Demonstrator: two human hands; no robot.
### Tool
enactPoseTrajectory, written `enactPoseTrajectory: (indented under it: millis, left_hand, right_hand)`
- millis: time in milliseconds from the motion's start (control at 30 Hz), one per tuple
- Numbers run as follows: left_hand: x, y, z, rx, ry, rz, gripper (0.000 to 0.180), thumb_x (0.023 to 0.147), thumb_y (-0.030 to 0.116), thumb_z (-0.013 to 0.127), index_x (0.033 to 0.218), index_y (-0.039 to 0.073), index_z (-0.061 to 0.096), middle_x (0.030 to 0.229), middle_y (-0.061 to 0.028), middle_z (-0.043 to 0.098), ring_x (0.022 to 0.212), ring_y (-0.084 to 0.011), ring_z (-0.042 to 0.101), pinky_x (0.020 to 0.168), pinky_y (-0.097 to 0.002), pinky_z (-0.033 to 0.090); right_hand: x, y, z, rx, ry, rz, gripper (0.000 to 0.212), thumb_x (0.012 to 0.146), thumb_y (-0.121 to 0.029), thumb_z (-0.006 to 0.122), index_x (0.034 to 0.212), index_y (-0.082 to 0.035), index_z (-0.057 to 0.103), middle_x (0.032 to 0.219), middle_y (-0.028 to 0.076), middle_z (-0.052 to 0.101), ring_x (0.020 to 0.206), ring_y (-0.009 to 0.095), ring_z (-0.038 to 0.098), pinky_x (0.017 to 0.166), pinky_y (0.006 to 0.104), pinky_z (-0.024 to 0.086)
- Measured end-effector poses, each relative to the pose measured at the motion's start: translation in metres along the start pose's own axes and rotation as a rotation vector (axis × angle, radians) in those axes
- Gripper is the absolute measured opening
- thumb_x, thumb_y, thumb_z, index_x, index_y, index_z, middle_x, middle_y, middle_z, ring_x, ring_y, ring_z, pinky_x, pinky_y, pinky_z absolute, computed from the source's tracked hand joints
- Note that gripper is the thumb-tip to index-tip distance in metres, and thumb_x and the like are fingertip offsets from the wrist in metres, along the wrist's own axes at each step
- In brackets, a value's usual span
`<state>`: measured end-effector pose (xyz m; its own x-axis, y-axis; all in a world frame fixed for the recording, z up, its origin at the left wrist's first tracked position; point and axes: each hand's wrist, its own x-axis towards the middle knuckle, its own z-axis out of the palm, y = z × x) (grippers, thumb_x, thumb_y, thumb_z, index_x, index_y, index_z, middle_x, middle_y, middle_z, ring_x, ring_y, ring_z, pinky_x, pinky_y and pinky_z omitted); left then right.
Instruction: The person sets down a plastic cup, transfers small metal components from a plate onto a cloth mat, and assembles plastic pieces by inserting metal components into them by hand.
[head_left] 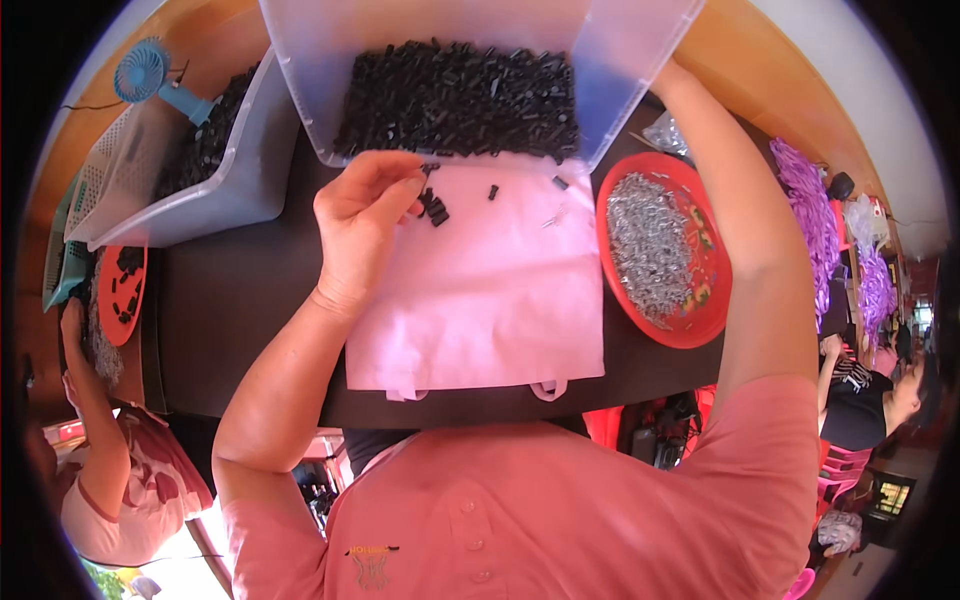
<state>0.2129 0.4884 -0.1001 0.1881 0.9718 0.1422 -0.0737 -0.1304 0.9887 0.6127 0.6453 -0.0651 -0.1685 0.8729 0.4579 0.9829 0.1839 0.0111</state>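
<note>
Over the top of a pink fabric bag [480, 300] is my left hand [360, 205], its thumb and fingers curled together in a pinch. Small black plastic pieces [435, 210] lie by its fingertips; what the pinch holds is too small to make out. Two more black pieces lie farther right on the bag, near a few thin metal pins [552, 218]. Behind the bag a translucent plastic bin [460, 22] holds a heap of black pieces [460, 100]. My right hand [665, 80] reaches to the bin's right side, its fingers hidden.
A red plate [712, 290] with many silvery metal pins sits under my right forearm. To the left stand a grey bin [245, 190] of black pieces, a blue fan [142, 70] and a red dish [112, 300]. Other people sit at left and right, near purple bundles [808, 210].
</note>
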Motion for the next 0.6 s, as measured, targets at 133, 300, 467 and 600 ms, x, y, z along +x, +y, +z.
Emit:
enactPoseTrajectory:
  millis: [133,300,467,600]
  left_hand:
    - [0.001,0.006,0.001,0.012,0.042,0.002,0.017,0.085,0.002,0.060,0.100,-0.003,0.067,0.088,-0.0084,0.069,0.069,-0.0113,0.061,0.062,-0.0230,0.044]
    - [0.011,0.010,-0.008,-0.030,0.224,0.007,0.020,0.081,0.003,0.062,0.098,-0.007,0.066,0.086,-0.0112,0.069,0.067,-0.0150,0.063,0.060,-0.0240,0.045]
    - [0.025,0.008,-0.025,-0.130,0.326,0.015,0.020,0.079,0.000,0.061,0.097,-0.006,0.066,0.086,-0.0142,0.069,0.061,-0.0169,0.063,0.055,-0.0241,0.044]
    - [0.023,-0.003,-0.026,-0.092,0.287,0.069,0.017,0.079,0.001,0.062,0.094,-0.005,0.066,0.084,-0.0121,0.070,0.058,-0.0135,0.060,0.052,-0.0232,0.042]
  right_hand:
    - [-0.003,0.017,-0.006,-0.007,0.007,0.031,0.037,0.077,-0.024,0.065,0.110,-0.009,0.067,0.091,0.016,0.068,0.087,0.025,0.066,0.075,0.0344,0.051]
    - [-0.015,0.031,-0.013,-0.048,0.060,0.059,0.038,0.084,-0.035,0.061,0.107,-0.006,0.068,0.097,0.022,0.068,0.090,0.030,0.066,0.076,0.0374,0.051]
    - [-0.078,-0.012,-0.067,0.558,-0.094,0.322,0.047,0.071,-0.005,0.066,0.117,-0.004,0.062,0.094,0.011,0.065,0.081,0.019,0.062,0.075,0.0302,0.050]
    - [-0.117,-0.107,-0.104,1.001,-0.164,0.326,0.055,0.076,-0.006,0.065,0.130,-0.003,0.054,0.099,0.010,0.065,0.092,0.017,0.062,0.077,0.0295,0.050]
